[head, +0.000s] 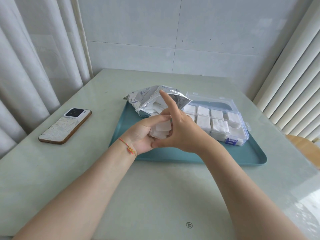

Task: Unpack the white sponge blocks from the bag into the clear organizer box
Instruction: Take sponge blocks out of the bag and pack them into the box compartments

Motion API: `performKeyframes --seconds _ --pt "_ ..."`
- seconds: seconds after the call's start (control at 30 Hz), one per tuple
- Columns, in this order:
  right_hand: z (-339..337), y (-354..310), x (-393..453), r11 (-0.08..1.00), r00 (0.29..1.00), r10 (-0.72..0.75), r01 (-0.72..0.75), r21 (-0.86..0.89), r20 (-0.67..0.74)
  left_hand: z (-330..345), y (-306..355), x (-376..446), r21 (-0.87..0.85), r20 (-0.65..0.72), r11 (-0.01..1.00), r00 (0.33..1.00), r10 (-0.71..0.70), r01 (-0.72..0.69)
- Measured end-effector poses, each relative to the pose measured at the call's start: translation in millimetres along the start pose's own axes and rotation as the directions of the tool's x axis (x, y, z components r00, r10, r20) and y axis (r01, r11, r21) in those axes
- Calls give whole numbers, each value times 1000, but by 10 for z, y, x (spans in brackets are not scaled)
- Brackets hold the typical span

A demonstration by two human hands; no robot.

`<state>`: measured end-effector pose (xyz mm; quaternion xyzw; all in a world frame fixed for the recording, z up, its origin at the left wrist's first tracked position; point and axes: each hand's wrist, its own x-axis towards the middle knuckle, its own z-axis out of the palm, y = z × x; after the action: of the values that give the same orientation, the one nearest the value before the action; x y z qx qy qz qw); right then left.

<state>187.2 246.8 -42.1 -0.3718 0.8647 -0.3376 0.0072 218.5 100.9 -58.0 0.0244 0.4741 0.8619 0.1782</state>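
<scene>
A silver foil bag [150, 98] lies open on the teal tray [225, 156], with white sponge blocks showing in its mouth. To its right stands the clear organizer box [242, 125], lid open, its compartments holding white blocks. Over the tray's near left part, my left hand [142, 135] grips a small stack of white sponge blocks [161, 129]. My right hand [180, 129] meets the stack from the right, its thumb under the stack and its index finger pointing up and away; its other fingers are hidden behind the stack.
A phone [65, 126] lies face down on the pale green table [155, 196] to the left of the tray. Curtains hang at the left, a blind at the right, and a wall runs behind the table.
</scene>
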Motion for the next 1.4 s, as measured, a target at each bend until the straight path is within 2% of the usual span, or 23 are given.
performKeyframes --seconds 0.07,0.13,0.2,0.3,0.37,0.47,0.53,0.67,0.77,0.83,0.97,1.07,1.13,1.27,1.4 --pt "4 -5 1 1000 1000 6 -6 -1 -24 12 12 -13 12 38 1000 999 -10 10" --pt "-6 -7 -1 1000 999 14 -14 9 -48 29 12 -29 70 40 995 996 -78 75" --pt "-26 5 1 999 999 14 -12 32 -47 26 2 -19 121 28 985 991 -128 124" --pt "-48 25 -5 998 999 16 -13 65 -37 -19 1 22 148 -17 980 991 -131 132" --pt "-47 18 -2 993 998 40 -33 109 -53 -56 4 38 144 -25 986 996 -82 85" --pt "-15 42 43 956 984 95 -47 290 -153 -49 -2 44 181 76 982 996 42 -55" --pt "0 50 70 934 969 140 -60 353 -205 -20 -20 48 268 121 959 990 66 -97" --pt "29 38 52 963 975 134 -86 255 -177 60 -59 30 514 40 851 994 97 -104" --pt "21 19 47 950 970 191 -144 275 -150 92 -60 13 569 56 815 993 100 -114" --pt "-1 18 50 930 961 230 -171 325 -154 87 -56 9 562 51 821 995 87 -101" --pt "-27 -6 43 946 962 230 -186 265 -145 101 -54 2 550 77 829 995 68 -99" --pt "-17 -40 32 913 963 222 -151 378 -152 108 -73 -5 495 62 865 996 56 -80" --pt "-19 -55 27 897 962 199 -102 430 -188 86 -64 -1 396 33 916 998 47 -56" --pt "-68 -81 7 888 953 159 -24 459 -258 33 23 15 84 -4 996 1000 15 -15" --pt "-81 -60 1 922 980 96 -21 386 -176 -39 37 60 -38 -132 999 991 12 -17"
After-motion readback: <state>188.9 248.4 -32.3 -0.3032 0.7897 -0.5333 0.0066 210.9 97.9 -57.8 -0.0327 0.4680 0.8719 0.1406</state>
